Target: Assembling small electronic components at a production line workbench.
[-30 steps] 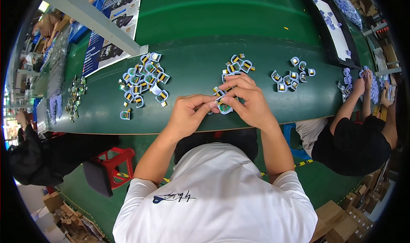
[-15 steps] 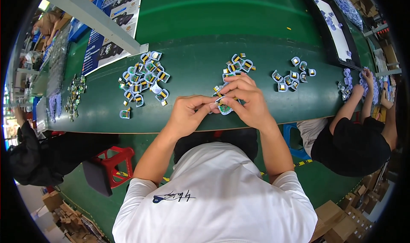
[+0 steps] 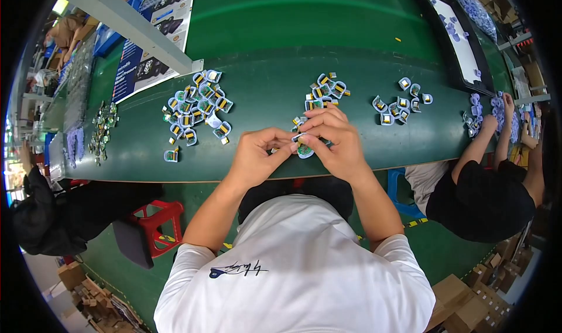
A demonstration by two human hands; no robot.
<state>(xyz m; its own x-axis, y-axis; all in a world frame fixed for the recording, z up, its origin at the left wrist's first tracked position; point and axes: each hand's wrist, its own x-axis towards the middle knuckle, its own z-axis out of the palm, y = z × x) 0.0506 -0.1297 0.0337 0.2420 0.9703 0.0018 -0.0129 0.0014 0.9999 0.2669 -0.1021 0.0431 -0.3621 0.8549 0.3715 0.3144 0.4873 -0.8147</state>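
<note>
Near the table's front edge, my two hands meet over a small pale-blue plastic shell with a green circuit board. My left hand pinches its left side between thumb and fingertips. From the other side, my right hand presses thumb and fingers on its upper edge, covering part of it. Just beyond my fingers lies a cluster of similar shells with black-and-yellow parts in them; my right hand hides some of these.
A larger pile of shells lies to the left, a smaller group to the right. A grey metal post stands on a printed sheet at the left. A black-rimmed tray is far right, near a co-worker's arms.
My right hand has shifted slightly left, and the held shell has turned a little between my fingers. At the right, the co-worker's hand has moved slightly.
</note>
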